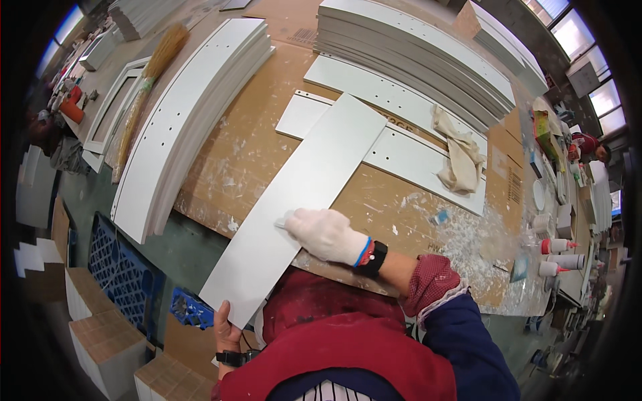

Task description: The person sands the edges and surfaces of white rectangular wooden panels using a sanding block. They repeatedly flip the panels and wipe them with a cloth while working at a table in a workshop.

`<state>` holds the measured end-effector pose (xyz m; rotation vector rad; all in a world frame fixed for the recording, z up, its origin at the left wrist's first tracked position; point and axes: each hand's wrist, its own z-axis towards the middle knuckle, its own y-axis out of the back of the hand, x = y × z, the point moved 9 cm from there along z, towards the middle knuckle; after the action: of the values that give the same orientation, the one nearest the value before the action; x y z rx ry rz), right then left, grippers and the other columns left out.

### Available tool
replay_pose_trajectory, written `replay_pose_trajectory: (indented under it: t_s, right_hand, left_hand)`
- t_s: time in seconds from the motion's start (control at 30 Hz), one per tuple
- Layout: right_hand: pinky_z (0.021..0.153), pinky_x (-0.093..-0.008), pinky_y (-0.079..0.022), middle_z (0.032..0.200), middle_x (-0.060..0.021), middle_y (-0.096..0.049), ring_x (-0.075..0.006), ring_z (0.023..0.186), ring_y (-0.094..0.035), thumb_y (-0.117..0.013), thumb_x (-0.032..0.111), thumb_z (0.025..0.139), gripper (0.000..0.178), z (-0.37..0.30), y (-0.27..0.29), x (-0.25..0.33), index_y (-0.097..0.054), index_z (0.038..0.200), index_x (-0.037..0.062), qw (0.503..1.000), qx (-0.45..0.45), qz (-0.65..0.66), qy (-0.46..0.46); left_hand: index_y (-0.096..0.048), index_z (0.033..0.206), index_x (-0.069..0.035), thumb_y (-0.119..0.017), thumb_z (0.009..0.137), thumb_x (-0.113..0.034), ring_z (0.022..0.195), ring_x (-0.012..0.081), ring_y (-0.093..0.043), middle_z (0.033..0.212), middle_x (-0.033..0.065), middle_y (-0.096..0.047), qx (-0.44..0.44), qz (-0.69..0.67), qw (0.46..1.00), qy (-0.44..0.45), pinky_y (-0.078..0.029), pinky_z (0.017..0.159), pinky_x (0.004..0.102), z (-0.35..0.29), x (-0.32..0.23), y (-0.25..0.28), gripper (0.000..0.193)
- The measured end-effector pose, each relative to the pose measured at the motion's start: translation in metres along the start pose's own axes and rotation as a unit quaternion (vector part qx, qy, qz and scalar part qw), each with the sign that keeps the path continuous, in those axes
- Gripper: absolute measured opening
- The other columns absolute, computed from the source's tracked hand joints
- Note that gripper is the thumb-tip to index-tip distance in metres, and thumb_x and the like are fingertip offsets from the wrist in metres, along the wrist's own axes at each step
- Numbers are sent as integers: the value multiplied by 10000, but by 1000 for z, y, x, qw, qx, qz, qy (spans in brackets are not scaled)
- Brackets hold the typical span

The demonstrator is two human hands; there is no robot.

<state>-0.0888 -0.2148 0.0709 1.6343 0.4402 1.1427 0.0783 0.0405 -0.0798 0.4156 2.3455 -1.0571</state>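
A long white board [294, 170] lies aslant across the cardboard-covered table, its near end jutting over the edge towards me. My left hand [226, 326], bare, grips that near end, with the thumb on the top face and the fingers mostly hidden below. Over the middle of the board, my right hand [326, 235] in a white glove is closed in a fist against the surface. A small pale edge pokes out at its fingertips, too little to name. Beneath the board's far end lie a drilled white panel [414, 160] and a shorter white piece [301, 115].
Stacked white boards stand at left [177, 113] and along the back [414, 50]. A beige cloth [460, 157] rests on the panels. White flakes [468, 250] litter the table's right side, near red-capped bottles [558, 246]. A blue plastic crate [124, 257] stands lower left. Another person [588, 146] is far right.
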Motion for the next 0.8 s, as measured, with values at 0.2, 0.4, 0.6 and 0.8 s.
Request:
replay_pose_trajectory:
  t_s: [0.2,0.4,0.6,0.8]
  right_hand:
    - [583,-350,-511,794,-97,-554,-236,752,-611,-459,161,877,126,12,12,-42,-544,921,79,992,-75,-95,25]
    - [634,-385,-485,785,-132,-553,-296,766,-579,-455,125,880,78,14,91,-176,-505,882,65,968,-189,-133,-95]
    - [722,-458,-440,875,-211,-582,-380,851,-563,-441,192,888,177,-12,128,-296,-525,917,38,921,-170,-148,-317]
    - [668,-401,-468,803,-136,-572,-325,744,-576,-501,129,843,89,16,103,-179,-553,886,71,982,-109,-76,-132]
  left_hand:
    - [-393,1298,2,-578,880,-153,1112,280,-525,1243,124,-511,-62,-4,998,-16,-439,956,424,-1,-3,6,483]
    - [-387,1298,16,-568,885,-153,1124,275,-514,1250,129,-506,-95,20,995,-29,-437,953,415,-6,-10,9,481]
    - [-381,1301,23,-571,879,-139,1131,275,-507,1255,136,-499,-106,37,993,-34,-432,956,402,-5,-21,16,491]
    - [-357,1313,30,-572,879,-147,1133,281,-507,1260,143,-492,-90,29,995,-28,-432,955,410,0,-23,10,517]
